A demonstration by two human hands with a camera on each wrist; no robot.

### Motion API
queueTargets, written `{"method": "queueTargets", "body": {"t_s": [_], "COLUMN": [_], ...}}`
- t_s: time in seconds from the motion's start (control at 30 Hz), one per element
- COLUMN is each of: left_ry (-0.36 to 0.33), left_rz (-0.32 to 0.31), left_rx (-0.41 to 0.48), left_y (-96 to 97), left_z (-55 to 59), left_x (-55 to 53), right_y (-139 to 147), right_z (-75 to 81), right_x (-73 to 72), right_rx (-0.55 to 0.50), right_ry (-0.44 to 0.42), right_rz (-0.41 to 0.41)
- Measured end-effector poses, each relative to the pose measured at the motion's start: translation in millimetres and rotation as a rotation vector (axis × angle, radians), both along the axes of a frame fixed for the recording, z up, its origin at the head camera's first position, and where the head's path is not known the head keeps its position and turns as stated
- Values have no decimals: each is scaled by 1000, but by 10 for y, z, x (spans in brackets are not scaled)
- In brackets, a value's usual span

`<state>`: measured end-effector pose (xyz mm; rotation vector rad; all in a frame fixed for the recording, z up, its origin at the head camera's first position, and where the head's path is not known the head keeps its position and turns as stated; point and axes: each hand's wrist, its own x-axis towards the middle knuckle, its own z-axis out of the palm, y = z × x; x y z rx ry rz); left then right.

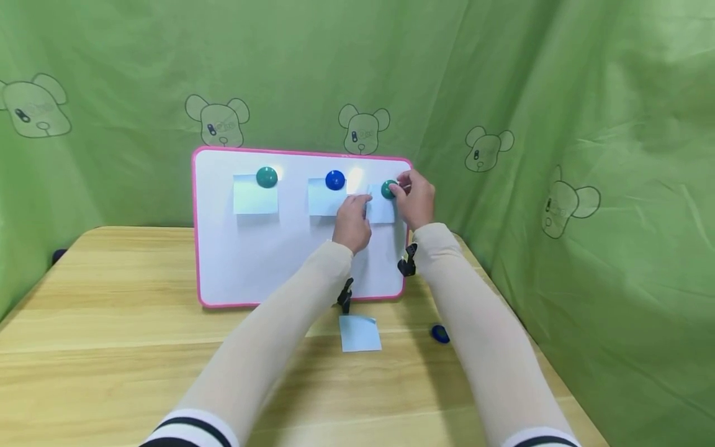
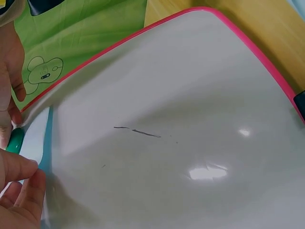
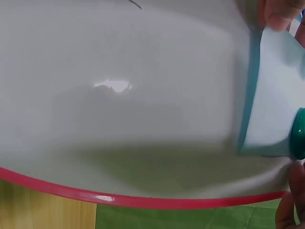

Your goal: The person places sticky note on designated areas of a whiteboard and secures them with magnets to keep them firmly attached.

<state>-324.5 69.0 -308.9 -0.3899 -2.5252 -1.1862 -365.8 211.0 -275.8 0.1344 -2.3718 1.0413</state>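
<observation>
A whiteboard with a pink frame stands on the table, light blue sticky notes along its upper half. My left hand pinches the left side of the rightmost sticky note between thumb and finger. At that note's top, my right hand holds a round green magnet against the paper. The right wrist view shows the same green magnet at the note's edge. In the left wrist view, the note curves slightly away from the board.
Another green magnet holds the left note, and a blue magnet the middle one. On the table lie a loose sticky note and a blue magnet. Green curtains hang behind and right.
</observation>
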Motion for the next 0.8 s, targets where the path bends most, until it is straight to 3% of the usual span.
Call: {"method": "queueTargets", "body": {"t_s": [0.3, 0.8], "left_ry": [2, -12], "left_rz": [3, -18], "left_rx": [-12, 9], "left_y": [-12, -74], "left_z": [-15, -41], "left_x": [-1, 47], "right_y": [-5, 8], "right_z": [-28, -36], "right_x": [-1, 67], "right_rx": [61, 27], "right_ry": [2, -43], "right_rz": [-24, 9]}}
